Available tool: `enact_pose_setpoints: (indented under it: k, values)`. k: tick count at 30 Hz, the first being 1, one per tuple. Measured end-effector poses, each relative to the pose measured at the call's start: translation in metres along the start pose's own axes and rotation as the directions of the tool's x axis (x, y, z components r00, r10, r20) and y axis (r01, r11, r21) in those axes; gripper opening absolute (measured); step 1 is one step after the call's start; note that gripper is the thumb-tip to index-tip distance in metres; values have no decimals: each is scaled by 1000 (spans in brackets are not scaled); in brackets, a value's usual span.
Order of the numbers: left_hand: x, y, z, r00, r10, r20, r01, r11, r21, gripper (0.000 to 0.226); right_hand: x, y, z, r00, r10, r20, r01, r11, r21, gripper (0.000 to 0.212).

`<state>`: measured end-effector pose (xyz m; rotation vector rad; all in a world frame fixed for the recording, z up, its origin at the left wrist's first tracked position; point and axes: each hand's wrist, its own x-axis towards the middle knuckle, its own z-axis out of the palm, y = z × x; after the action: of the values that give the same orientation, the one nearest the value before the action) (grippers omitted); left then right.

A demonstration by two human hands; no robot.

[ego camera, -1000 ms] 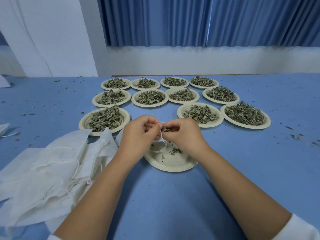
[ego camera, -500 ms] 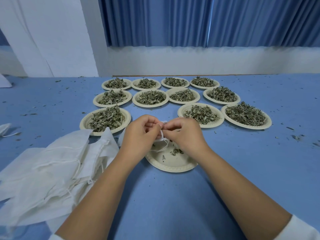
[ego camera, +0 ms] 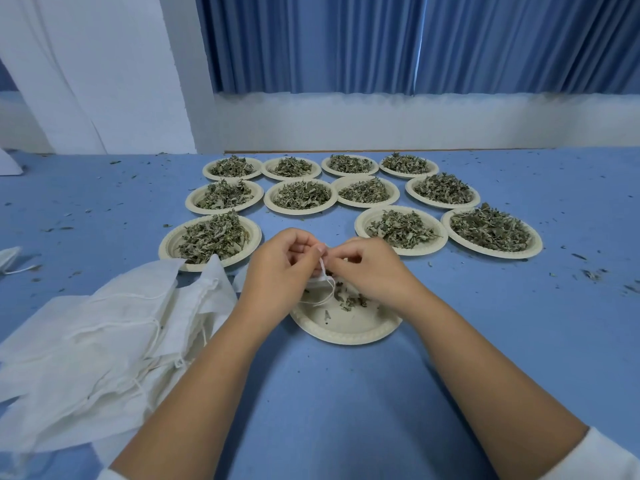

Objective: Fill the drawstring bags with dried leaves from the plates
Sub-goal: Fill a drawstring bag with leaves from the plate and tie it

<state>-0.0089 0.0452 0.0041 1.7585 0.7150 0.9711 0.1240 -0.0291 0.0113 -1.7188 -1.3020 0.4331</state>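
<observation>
The left hand (ego camera: 277, 268) and the right hand (ego camera: 367, 268) meet fingertip to fingertip, fingers curled in. Both pinch a thin white drawstring (ego camera: 325, 289), which hangs between them in loose loops. A bit of the small bag (ego camera: 317, 279) it belongs to shows just under the left hand's fingers; the rest is hidden, so how full the bag is cannot be told.

Directly beneath the hands sits a pale paper plate (ego camera: 346, 330), nearly bare, with only a few leaf crumbs (ego camera: 349, 301) on it. Left of that plate, a loose pile of flat white drawstring bags (ego camera: 104, 341) lies on the blue counter (ego camera: 346, 393). Beyond the plate, eleven matching full plates (ego camera: 166, 247) stand in three rows, each heaped with dried leaves (ego camera: 214, 237), grey-green in colour. The nearest row has a gap right behind the hands. Leaf scraps speckle the counter on every side of the plate. Far left of it, at the frame's edge, lies one more white bag (ego camera: 8, 258). Well behind the plate, past the rows, hangs a pleated blue curtain (ego camera: 415, 43) above a white wall.
</observation>
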Motion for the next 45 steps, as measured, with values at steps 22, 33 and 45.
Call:
enact_pose_setpoints:
  k: [22, 33, 45]
  values:
    - [4, 1, -7, 993, -70, -98, 67, 997, -38, 9, -3, 7, -20, 927, 129, 352, 54, 883, -466, 25]
    - [3, 3, -7, 994, -63, -92, 62, 998, -20, 10, -3, 1, -24, 917, 213, 337, -122, 955, -271, 43]
    - [2, 4, -8, 994, -67, -86, 66, 998, -20, 11, -3, 2, -23, 935, 198, 295, -97, 941, -324, 48]
